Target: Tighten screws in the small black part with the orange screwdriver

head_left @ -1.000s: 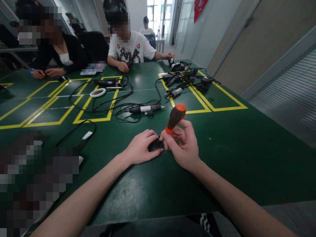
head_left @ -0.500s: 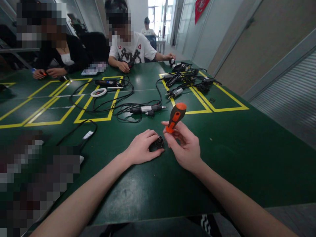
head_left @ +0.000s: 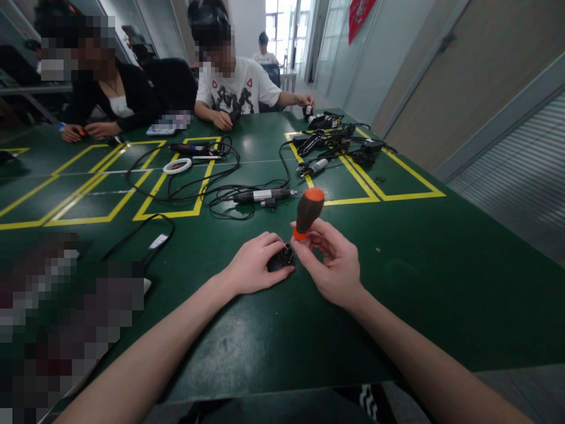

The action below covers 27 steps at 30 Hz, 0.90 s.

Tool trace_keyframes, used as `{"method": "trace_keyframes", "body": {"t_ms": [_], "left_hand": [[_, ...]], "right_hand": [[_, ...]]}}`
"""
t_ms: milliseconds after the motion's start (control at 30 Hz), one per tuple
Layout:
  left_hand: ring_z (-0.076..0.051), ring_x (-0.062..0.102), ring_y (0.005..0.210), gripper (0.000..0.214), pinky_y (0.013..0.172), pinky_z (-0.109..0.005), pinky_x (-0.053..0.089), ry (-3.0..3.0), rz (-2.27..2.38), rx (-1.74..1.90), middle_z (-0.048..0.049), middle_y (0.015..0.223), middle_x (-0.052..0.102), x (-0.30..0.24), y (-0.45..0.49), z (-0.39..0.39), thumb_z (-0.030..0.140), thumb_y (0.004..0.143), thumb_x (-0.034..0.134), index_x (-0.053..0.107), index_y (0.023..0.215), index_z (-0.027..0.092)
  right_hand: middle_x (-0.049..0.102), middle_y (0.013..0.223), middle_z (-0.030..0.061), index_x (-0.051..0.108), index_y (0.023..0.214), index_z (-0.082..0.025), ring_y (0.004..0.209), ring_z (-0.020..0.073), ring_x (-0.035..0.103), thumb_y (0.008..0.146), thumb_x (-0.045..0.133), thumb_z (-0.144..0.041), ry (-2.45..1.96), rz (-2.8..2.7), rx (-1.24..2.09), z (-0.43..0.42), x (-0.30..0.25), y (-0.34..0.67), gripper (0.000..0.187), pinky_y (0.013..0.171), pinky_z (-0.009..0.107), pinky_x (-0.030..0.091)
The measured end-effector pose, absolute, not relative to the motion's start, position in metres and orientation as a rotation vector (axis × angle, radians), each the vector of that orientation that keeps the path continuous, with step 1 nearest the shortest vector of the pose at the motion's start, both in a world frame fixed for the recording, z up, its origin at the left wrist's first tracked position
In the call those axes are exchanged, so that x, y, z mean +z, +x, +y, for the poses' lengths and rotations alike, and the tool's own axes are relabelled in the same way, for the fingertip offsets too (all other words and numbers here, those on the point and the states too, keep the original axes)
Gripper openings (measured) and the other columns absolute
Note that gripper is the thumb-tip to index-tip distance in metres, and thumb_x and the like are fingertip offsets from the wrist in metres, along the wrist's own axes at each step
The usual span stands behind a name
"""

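A screwdriver point(head_left: 309, 213) with a dark grey and orange handle stands nearly upright, leaning slightly right, in the fingertips of my right hand point(head_left: 333, 262). Its shaft is hidden by the fingers. Just left of it, my left hand point(head_left: 256, 264) rests on the green table point(head_left: 424, 277), thumb and fingers curled around a small black cylindrical part point(head_left: 286, 253) with an opening at its top. The two hands are close together, with the part between them.
Beyond my hands lies a black and silver electric screwdriver point(head_left: 265, 195) with its cable. A white ring point(head_left: 177, 166) sits farther left. Cabled tools point(head_left: 326, 141) are heaped at the back right. Two people sit across the table, within reach of its far side.
The screwdriver's handle has tipped left to a more upright stance and turned, so its orange side inserts no longer show. My left hand and the black part have hardly moved.
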<state>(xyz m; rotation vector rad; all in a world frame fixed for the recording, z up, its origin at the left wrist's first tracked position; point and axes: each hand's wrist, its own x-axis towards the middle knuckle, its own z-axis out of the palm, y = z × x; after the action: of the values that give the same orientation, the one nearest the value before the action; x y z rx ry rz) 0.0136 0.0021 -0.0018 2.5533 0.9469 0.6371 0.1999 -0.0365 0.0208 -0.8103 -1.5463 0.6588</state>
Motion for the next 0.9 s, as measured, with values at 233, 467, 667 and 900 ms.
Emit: {"method": "trace_keyframes", "body": {"t_ms": [233, 467, 667, 900], "left_hand": [[-0.025, 0.067, 0.094, 0.021, 0.080, -0.038, 0.058, 2.549, 0.945, 0.661, -0.0092, 0.104, 0.072, -0.0037, 0.0123, 0.0023, 0.037, 0.094, 0.072, 0.070, 0.104, 0.018], [-0.026, 0.068, 0.104, 0.021, 0.091, -0.042, 0.059, 2.525, 0.932, 0.664, -0.0114, 0.115, 0.073, -0.0049, 0.0123, 0.0018, 0.036, 0.095, 0.071, 0.070, 0.107, 0.019], [-0.026, 0.068, 0.100, 0.019, 0.086, -0.040, 0.059, 2.528, 0.945, 0.641, -0.0099, 0.110, 0.073, -0.0026, 0.0126, 0.0007, 0.036, 0.094, 0.071, 0.070, 0.102, 0.019], [-0.026, 0.068, 0.099, 0.021, 0.085, -0.041, 0.059, 2.524, 0.932, 0.658, -0.0105, 0.111, 0.073, -0.0034, 0.0126, 0.0010, 0.036, 0.095, 0.071, 0.070, 0.106, 0.018]], "right_hand": [[0.073, 0.094, 0.0007, 0.061, 0.125, -0.025, 0.063, 0.0110, 0.062, 0.093, 0.070, -0.019, -0.836, -1.457, 0.704, -0.0358, 0.0184, 0.1979, 0.034, 0.052, 0.025, 0.051], [0.076, 0.090, 0.0002, 0.064, 0.107, -0.024, 0.057, 0.0091, 0.060, 0.089, 0.074, -0.016, -0.828, -1.459, 0.712, -0.0365, 0.0207, 0.1986, 0.022, 0.050, 0.023, 0.051], [0.072, 0.085, 0.0003, 0.071, 0.116, -0.022, 0.059, 0.0112, 0.060, 0.093, 0.070, -0.018, -0.873, -1.554, 0.680, -0.0370, 0.0222, 0.2025, 0.024, 0.051, 0.027, 0.052], [0.074, 0.088, -0.0017, 0.061, 0.117, -0.026, 0.058, 0.0101, 0.059, 0.090, 0.074, -0.015, -0.814, -1.459, 0.705, -0.0376, 0.0210, 0.1991, 0.032, 0.047, 0.024, 0.046]]}}
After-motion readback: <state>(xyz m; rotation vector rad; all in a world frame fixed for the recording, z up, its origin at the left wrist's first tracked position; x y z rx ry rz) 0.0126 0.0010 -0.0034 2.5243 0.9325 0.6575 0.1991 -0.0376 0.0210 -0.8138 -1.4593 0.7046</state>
